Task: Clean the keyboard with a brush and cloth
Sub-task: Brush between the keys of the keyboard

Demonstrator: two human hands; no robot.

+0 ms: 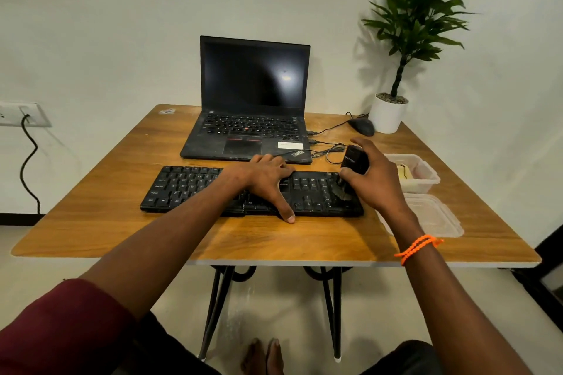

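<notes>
Black keyboard (189, 189) lies flat on the wood-grain table (106, 216), low matte keys in rows. Left hand (268, 179) presses down on its middle, fingers spread and straight, thumb reaching over the near edge onto the table. Behind sits a dusty black laptop (249, 119) (lid up, screen dark). Right hand (374, 179) is wrapped round a stubby black brush (353, 161), dark bristles touching the keyboard's right-end keys. Beside it, a clear plastic tub (426, 173) and flat lid (438, 219).
</notes>
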